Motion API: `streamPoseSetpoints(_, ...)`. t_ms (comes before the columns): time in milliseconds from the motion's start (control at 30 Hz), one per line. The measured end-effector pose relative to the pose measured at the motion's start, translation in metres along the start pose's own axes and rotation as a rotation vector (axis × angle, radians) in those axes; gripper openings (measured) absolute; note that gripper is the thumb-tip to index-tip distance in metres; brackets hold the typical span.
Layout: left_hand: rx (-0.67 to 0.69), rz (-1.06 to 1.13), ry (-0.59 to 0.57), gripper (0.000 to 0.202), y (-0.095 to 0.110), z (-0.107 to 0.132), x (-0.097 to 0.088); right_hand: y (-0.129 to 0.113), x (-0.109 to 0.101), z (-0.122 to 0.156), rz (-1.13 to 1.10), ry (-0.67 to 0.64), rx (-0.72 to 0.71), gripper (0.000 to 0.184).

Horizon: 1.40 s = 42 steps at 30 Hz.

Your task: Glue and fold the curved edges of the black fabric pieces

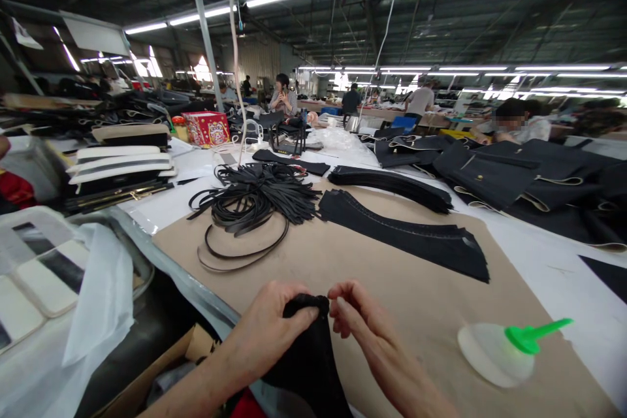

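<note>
My left hand [264, 326] grips the top end of a black fabric piece [313, 369], thumb pressed in front and the edge folded over. The piece hangs down toward me at the table's near edge. Right beside that folded end is my right hand [365, 326], its fingers curled and thumb drawn in as in a pinch; whatever may be between the fingertips is too small to make out. Farther back on the brown paper [392, 294] lie a stack of curved black pieces [406, 235] and a bundle of thin black straps [259, 192].
A white squeeze bottle with a green nozzle [499, 353] lies at the right. Black bag panels [519, 176] are heaped at the far right. White-edged pieces [120, 166], a red box [206, 129] and a grey bin [142, 274] are at the left. Several people work farther back.
</note>
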<state>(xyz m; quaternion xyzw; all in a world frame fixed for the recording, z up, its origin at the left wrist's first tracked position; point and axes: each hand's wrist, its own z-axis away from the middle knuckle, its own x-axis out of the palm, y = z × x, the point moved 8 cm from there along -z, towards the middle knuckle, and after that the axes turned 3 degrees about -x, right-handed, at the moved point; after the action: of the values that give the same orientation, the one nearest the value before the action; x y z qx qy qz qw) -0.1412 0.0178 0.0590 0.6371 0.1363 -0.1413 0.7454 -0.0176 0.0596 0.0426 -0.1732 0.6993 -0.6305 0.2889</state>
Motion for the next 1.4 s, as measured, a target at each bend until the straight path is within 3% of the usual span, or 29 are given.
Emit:
streamPoseSetpoints(100,0.014,0.029,-0.030,0.024,0.003,0.001,0.006,-0.002,0.010,0.000,0.018,-0.036,-0.033,0.034)
streamPoseSetpoints(333,0.024,-0.045,0.016,0.023,0.010,0.004,0.005,0.000,0.013,0.008,0.042,0.044,-0.019,0.033)
streamPoseSetpoints(767,0.003,-0.074,0.038,0.021,0.012,0.008,0.007,-0.013,0.006,0.015,0.182,0.318,-0.219,0.031)
streamPoseSetpoints(900,-0.005,-0.067,0.025,0.021,0.012,0.008,0.009,-0.005,0.010,0.012,0.256,0.311,-0.166,0.032)
streamPoseSetpoints(1100,-0.004,-0.050,0.003,0.021,0.013,0.007,0.010,-0.006,0.008,0.012,0.411,0.392,-0.283,0.032)
streamPoseSetpoints(1400,0.007,-0.027,-0.021,0.021,0.015,0.009,0.009,-0.019,0.005,0.012,0.182,0.254,-0.159,0.030)
